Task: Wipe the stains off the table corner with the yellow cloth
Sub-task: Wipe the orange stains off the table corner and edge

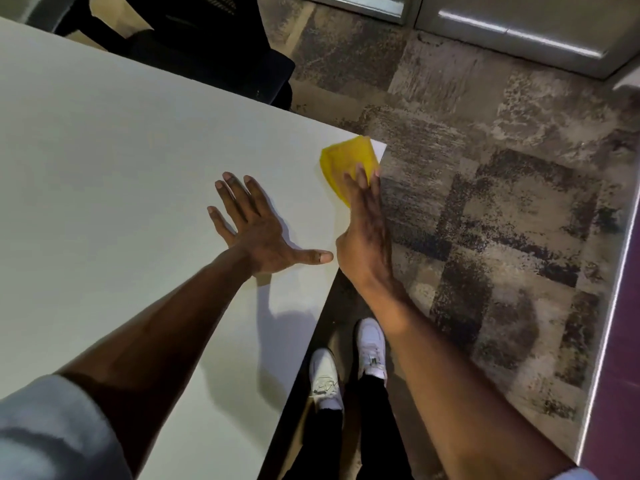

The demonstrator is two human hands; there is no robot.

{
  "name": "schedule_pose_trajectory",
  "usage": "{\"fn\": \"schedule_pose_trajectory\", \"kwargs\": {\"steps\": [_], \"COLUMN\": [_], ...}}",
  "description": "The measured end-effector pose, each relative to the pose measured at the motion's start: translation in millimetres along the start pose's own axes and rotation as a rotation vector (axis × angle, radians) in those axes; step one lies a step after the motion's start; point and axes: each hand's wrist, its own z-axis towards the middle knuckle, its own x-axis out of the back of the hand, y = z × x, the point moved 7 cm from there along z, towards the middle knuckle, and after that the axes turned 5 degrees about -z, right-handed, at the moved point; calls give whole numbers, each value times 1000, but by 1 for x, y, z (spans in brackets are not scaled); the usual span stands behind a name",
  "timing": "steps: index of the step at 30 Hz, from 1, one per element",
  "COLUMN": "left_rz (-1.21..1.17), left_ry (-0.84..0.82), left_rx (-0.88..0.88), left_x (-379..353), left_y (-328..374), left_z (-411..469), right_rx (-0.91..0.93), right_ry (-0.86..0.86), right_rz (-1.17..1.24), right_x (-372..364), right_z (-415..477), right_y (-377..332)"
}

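A folded yellow cloth (341,162) lies flat on the far right corner of the white table (121,150). My right hand (363,230) presses its straight fingers down on the cloth's near part, palm along the table's right edge. A small bare tip of the corner (378,148) shows beyond the cloth. My left hand (256,233) rests flat on the tabletop with fingers spread, a little left of the right hand and holding nothing. No stains are visible to me on the surface.
A black office chair (214,46) stands behind the table's far edge. Patterned grey carpet (485,202) covers the floor to the right. My white shoes (346,365) stand beside the table's right edge. A wall panel (616,306) runs along the far right.
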Motion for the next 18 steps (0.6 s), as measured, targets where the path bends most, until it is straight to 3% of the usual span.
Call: {"fn": "schedule_pose_trajectory", "kwargs": {"steps": [4, 11, 15, 18], "left_rz": [30, 88, 97, 38], "left_ry": [-12, 28, 85, 137], "left_rx": [-3, 8, 8, 6], "left_x": [2, -10, -14, -8], "left_y": [2, -8, -15, -9], "left_z": [-4, 15, 21, 9], "right_rx": [-22, -303, -476, -443], "right_ry": [94, 317, 211, 149], "right_rz": [-13, 293, 508, 573], "right_x": [1, 14, 3, -2], "right_z": [-38, -57, -51, -45], "right_y": [-5, 14, 43, 54]}}
